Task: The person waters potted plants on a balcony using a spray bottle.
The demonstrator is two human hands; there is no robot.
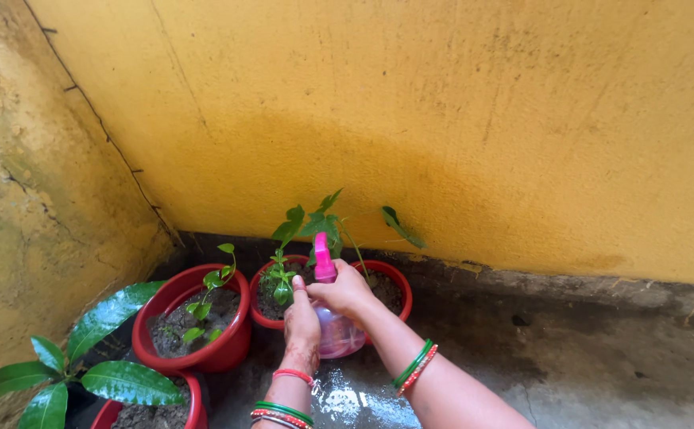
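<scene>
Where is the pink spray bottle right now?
The pink spray bottle is in the middle of the head view, held between the left hand and right hand, just in front of the red pots.

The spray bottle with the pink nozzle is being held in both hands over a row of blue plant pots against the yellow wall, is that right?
Not quite: the pots are red, not blue. The head view shows both hands, left and right, holding the spray bottle with the pink nozzle over them, against the yellow wall.

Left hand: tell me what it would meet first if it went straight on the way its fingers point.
The left hand points up-frame toward the wall. First in line looks to be the small green plant in the middle red pot; depth is unclear.
</scene>
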